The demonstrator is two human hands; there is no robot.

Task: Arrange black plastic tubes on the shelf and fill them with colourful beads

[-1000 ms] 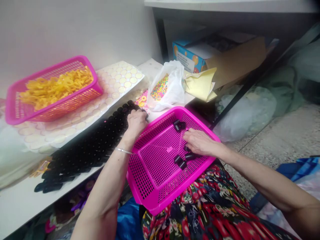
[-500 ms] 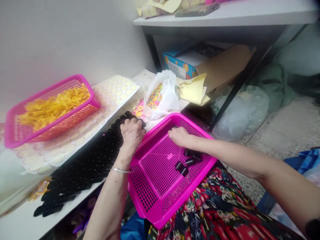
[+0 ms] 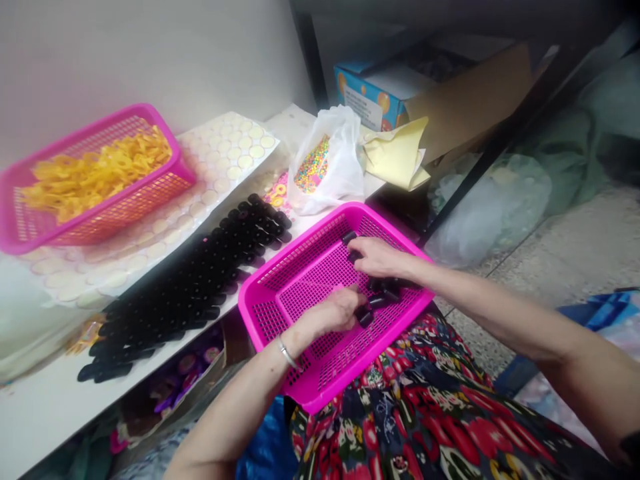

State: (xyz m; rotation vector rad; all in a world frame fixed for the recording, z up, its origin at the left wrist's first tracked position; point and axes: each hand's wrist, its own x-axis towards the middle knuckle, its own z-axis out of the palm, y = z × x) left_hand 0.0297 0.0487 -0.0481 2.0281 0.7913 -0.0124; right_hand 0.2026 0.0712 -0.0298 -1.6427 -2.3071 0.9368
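A pink plastic basket [image 3: 295, 397] rests on my lap with several short black cylinders [image 3: 385, 299] in it. My left hand [image 3: 336, 311], with a bracelet at the wrist, reaches into the basket, its fingers closed around a black piece [image 3: 365, 317] that they partly hide. Toward the far side of the basket, my right hand [image 3: 377, 257] pinches another black cylinder [image 3: 354, 255]. One more black piece [image 3: 349, 237] lies just beyond those fingertips. On the white bench to the left, many black cylinders [image 3: 200, 273] stand packed in slanting rows.
A pink basket of yellow plastic pieces [image 3: 107, 167] sits on a sheet of round stickers [image 3: 240, 143]. A white bag of coloured beads [image 3: 325, 163] and yellow paper [image 3: 397, 157] lie at the bench's far end. Behind stands a blue cardboard box [image 3: 370, 100] beside a dark table leg [image 3: 480, 160].
My left hand has moved from the far end of the black rows down into the basket on my lap. My right hand stays in the basket. The view has tipped downward.
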